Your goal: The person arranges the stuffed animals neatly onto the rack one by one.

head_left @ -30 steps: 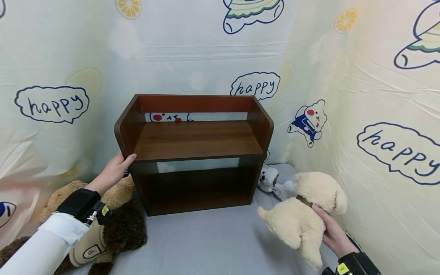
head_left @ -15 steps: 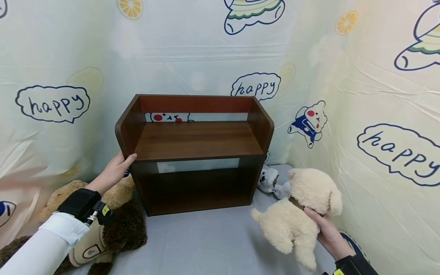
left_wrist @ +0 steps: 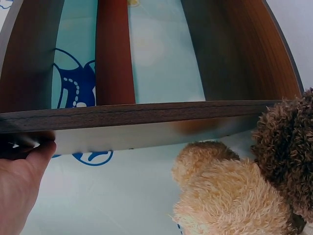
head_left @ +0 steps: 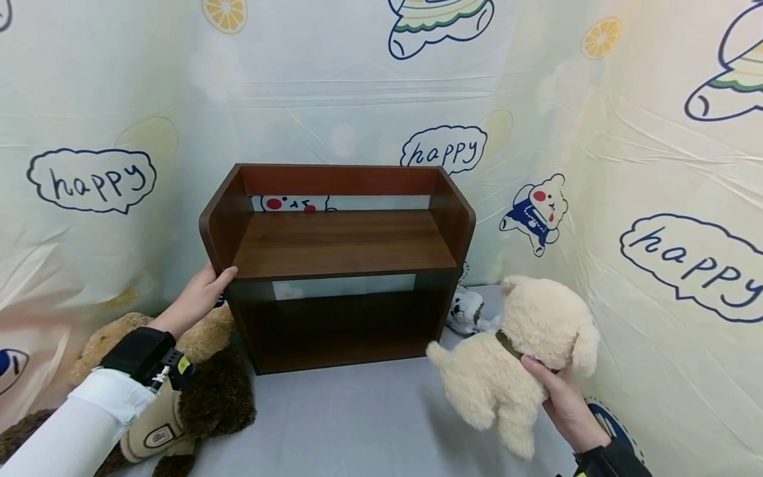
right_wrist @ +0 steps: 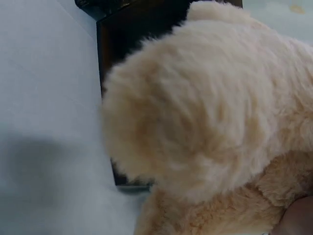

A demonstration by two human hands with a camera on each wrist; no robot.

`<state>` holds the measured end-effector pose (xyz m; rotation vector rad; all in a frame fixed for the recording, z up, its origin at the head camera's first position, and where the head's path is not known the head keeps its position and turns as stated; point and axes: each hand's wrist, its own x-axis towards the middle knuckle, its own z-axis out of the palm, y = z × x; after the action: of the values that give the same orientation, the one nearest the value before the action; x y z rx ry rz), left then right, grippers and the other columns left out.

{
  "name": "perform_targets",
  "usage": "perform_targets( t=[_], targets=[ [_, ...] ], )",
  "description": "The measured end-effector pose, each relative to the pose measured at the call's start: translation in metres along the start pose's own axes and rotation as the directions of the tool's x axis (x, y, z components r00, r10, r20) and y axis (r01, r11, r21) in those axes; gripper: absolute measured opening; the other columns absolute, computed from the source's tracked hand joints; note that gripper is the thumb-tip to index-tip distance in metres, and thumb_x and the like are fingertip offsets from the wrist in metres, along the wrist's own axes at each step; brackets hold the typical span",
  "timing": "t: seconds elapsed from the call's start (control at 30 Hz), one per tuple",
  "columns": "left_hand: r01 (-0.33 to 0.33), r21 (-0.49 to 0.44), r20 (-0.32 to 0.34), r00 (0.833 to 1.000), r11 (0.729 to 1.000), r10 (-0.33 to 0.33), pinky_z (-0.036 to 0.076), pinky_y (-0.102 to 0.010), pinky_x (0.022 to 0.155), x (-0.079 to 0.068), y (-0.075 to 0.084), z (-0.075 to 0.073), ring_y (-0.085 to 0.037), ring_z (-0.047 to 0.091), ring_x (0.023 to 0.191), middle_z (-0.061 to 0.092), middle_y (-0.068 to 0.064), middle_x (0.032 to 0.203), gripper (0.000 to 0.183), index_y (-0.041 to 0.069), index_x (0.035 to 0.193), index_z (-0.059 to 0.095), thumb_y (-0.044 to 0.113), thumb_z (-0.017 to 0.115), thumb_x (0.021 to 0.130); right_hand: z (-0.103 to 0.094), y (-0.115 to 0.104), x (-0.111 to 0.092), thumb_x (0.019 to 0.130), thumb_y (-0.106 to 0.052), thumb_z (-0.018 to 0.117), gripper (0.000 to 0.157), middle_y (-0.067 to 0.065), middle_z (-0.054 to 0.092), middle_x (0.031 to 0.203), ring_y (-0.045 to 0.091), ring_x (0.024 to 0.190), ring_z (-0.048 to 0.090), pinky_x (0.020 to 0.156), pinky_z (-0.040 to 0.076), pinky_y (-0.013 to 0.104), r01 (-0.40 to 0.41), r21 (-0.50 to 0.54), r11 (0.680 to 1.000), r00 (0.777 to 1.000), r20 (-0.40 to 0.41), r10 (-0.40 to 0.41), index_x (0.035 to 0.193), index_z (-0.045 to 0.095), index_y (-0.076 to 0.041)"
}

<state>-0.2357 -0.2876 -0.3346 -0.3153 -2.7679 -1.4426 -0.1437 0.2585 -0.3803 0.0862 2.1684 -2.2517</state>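
A dark brown wooden two-tier shelf point(head_left: 346, 245) stands in the middle of the head view, bare on both levels. My left hand point(head_left: 199, 295) grips its left side panel near the middle board, thumb on the front edge. In the left wrist view the thumb of that hand point(left_wrist: 29, 178) shows beside the panel. My right hand point(head_left: 563, 401) holds a cream plush dog point(head_left: 483, 377) by the neck, thumb at its brown collar point(head_left: 508, 344). The dog is held over the grey surface, its head to the right. Its fur fills most of the right wrist view, hiding most of the hand.
At the left, behind my forearm, lies a large brown plush toy point(head_left: 217, 394) with a tan head. A grey plush toy point(head_left: 465, 310) lies behind the shelf's right side, partly hidden by the dog. Printed curtains point(head_left: 334, 106) close off the back and sides.
My right hand has moved slightly left and up with the plush dog, whose body has turned more level and now covers more of the grey toy. The left hand and shelf stay still.
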Motion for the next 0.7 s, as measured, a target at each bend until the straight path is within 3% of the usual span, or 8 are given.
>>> perform_targets(
  t=[0.33,0.7],
  targets=[
    [-0.030,0.000,-0.010,0.999,1.000,0.030,0.013,-0.067,0.097,0.001,-0.002,-0.001,-0.048,0.006,0.132,0.002,-0.026,0.149,0.064,0.007,0.146,-0.007,0.036,0.027,0.100,0.010,-0.020,0.000,0.089,-0.019,0.057,0.057,-0.001,0.031,0.128,0.010,0.112,0.040,0.088,0.037,0.021,0.070,-0.034,0.997,0.997,0.032,-0.069,0.133,0.020,-0.026],
    [-0.007,-0.002,-0.007,1.000,1.000,0.007,0.013,-0.067,0.097,0.001,-0.002,0.000,-0.047,0.006,0.133,0.001,-0.025,0.149,0.065,0.008,0.145,-0.009,0.037,0.027,0.100,0.023,-0.033,-0.001,0.088,-0.013,0.057,0.055,0.000,0.034,0.126,0.010,0.109,0.042,0.086,0.040,0.020,0.160,-0.004,0.987,0.987,0.021,-0.160,0.132,0.025,-0.023]
  ],
)
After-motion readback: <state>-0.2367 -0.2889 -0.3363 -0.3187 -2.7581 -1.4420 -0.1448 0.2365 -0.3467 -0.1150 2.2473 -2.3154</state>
